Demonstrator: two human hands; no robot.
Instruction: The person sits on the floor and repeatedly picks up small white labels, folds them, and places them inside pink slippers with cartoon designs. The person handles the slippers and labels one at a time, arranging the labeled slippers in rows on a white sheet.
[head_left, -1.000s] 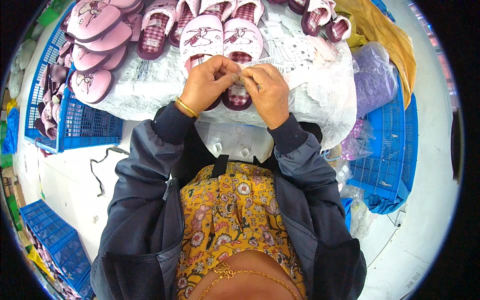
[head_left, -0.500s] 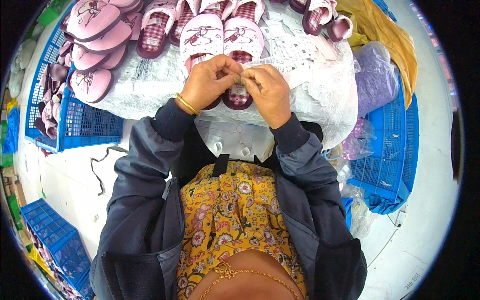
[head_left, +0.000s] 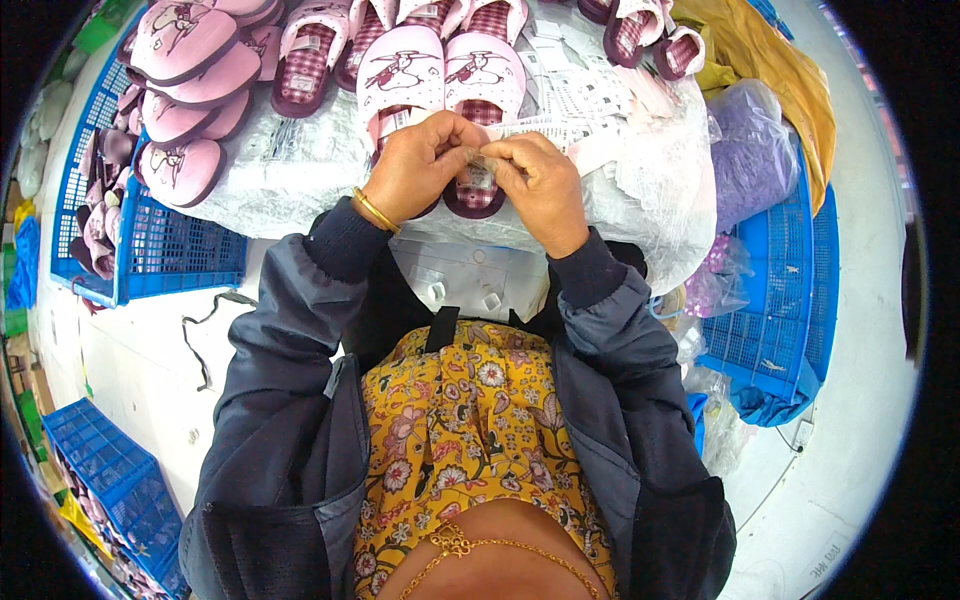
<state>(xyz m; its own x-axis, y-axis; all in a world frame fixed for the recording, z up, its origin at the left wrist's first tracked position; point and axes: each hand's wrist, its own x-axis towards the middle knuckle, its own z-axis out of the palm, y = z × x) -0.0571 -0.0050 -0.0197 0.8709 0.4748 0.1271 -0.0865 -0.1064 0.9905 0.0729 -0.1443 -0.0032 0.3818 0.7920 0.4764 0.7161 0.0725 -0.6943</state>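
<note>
Over a pair of pink slippers (head_left: 403, 75) with a printed animal figure and dark red checked insoles, my two hands meet fingertip to fingertip. My left hand (head_left: 422, 168), a gold bangle at its wrist, is closed in a pinch. Facing it, my right hand (head_left: 540, 185) also pinches with thumb and forefinger. Something small and pale shows between the fingertips, too little of it to name. Just below them lies the heel of the right slipper (head_left: 474, 203), its checked insole partly covered by my fingers.
More pink slippers (head_left: 305, 60) line the far side of the plastic-wrapped table (head_left: 260, 180); others are stacked (head_left: 185, 80) at left. Printed label sheets (head_left: 570, 90) lie at right. Blue crates (head_left: 180, 250) flank the table, with a purple bag (head_left: 750, 160) over the right one.
Both hands stay nearly in place. The fingertips of my right hand have shifted slightly, and more of the small pale thing shows beneath them.
</note>
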